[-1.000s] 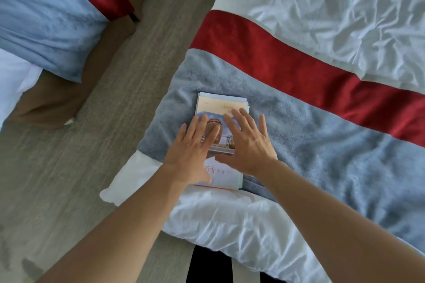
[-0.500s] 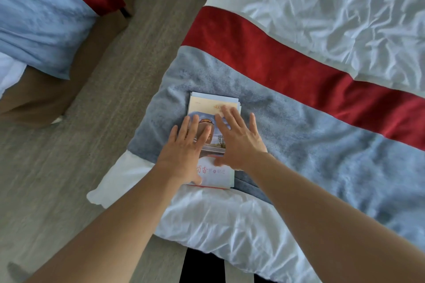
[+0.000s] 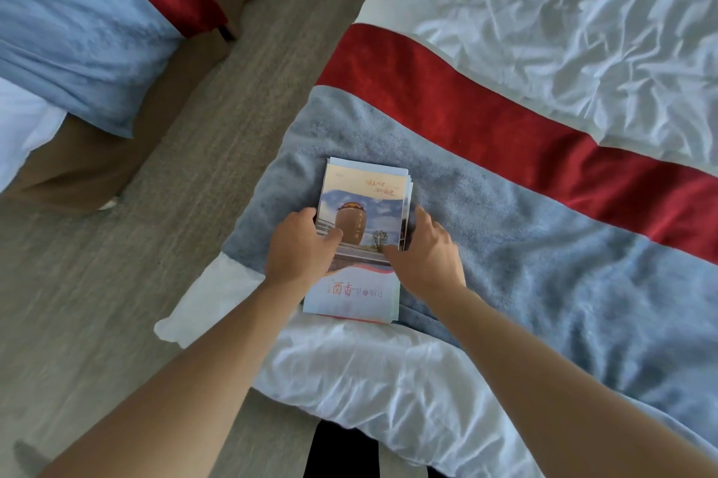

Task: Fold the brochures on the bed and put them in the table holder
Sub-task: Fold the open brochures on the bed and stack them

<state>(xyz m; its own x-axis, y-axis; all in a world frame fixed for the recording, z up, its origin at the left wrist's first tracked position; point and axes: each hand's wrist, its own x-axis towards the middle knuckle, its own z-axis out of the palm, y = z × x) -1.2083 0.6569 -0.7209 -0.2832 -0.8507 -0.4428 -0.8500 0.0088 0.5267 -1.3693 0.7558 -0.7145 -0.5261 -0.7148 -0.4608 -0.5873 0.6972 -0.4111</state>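
A stack of folded brochures (image 3: 363, 190), with a brown jar pictured on the top cover, lies on the grey-blue bed runner (image 3: 524, 264) near the bed's corner. My left hand (image 3: 297, 244) grips the stack's left edge, thumb on the cover and fingers curled under the side. My right hand (image 3: 427, 252) grips the right edge the same way, thumb on top. The stack's lower left part is hidden behind my left wrist. No table holder is in view.
The bed has a red band (image 3: 505, 128) and a crumpled white sheet (image 3: 563, 31) beyond the runner. A grey wood floor aisle (image 3: 194, 167) runs on the left, with a second bed (image 3: 70, 31) across it.
Both hands were lying flat on top of the stack with fingers spread. Now they have slid apart to its left and right edges and closed on them.
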